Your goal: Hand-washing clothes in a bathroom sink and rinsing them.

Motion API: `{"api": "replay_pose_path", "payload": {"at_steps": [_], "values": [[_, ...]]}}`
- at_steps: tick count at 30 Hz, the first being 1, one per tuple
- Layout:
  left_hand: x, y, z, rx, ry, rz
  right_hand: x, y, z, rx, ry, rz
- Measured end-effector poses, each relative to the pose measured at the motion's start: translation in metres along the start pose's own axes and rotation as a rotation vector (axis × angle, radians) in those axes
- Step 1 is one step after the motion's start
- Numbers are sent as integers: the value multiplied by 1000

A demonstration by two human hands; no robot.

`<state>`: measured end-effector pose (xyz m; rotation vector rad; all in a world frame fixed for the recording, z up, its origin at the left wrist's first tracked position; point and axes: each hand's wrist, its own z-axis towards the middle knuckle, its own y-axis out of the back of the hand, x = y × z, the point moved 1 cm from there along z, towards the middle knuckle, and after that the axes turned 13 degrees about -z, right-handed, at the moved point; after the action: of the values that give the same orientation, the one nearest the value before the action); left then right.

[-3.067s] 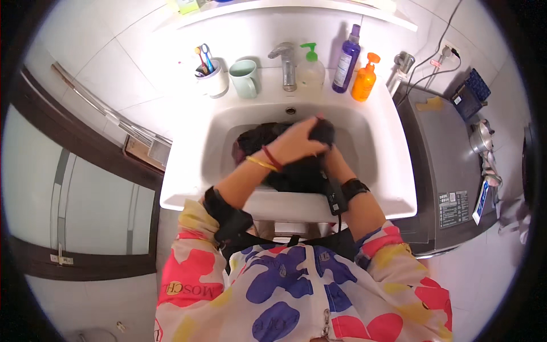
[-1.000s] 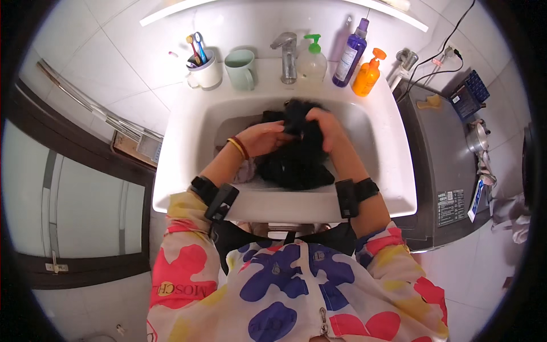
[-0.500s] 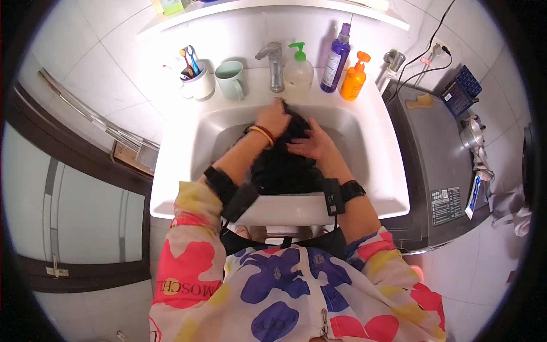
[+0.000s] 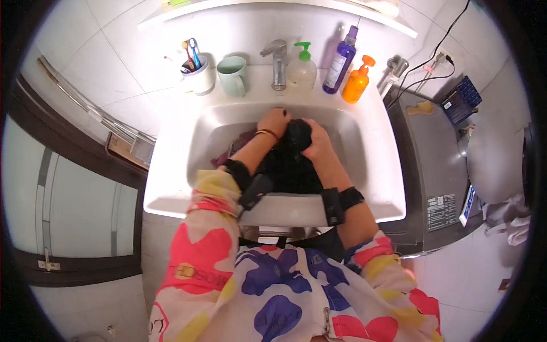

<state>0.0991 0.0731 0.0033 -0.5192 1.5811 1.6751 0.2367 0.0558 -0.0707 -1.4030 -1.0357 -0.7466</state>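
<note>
A bunched black cloth (image 4: pixel 293 171) fills the middle of the white sink (image 4: pixel 353 125). My left hand (image 4: pixel 274 121) is closed on it near the far side of the basin. At the right of that bunch, my right hand (image 4: pixel 318 142) has its fingers wrapped around a gathered lump of the same cloth. A dark maroon fabric (image 4: pixel 242 141) shows beneath my left wrist at the basin's left. The fingertips of both hands are partly hidden by the cloth.
Behind the basin stand a toothbrush cup (image 4: pixel 200 80), a green mug (image 4: pixel 232 77), a faucet (image 4: pixel 278 65), a pump bottle (image 4: pixel 302 71), a purple bottle (image 4: pixel 340 62) and an orange pump bottle (image 4: pixel 356 82). A grey appliance (image 4: pixel 436 165) borders the sink on the right.
My right hand has gone from spread fingers to closed around a lump of the black cloth. More maroon fabric shows at the left.
</note>
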Motion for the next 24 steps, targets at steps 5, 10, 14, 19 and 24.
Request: {"api": "replay_pose_path", "payload": {"at_steps": [5,10,14,19,24], "values": [[73,52,-13,-90,65,108,70,-32,-29,-251,-173,-563],[89,44,-40,30,201,260,90,-25,-34,-52,-399,-741],[132,36,-45,465,128,353,49,-53,-38,158,-560,-600],[82,29,-31,111,-13,139,23,-63,-32,82,-768,-53],[-63,36,-75,119,-324,-175,37,-54,-52,230,-263,-18]]}}
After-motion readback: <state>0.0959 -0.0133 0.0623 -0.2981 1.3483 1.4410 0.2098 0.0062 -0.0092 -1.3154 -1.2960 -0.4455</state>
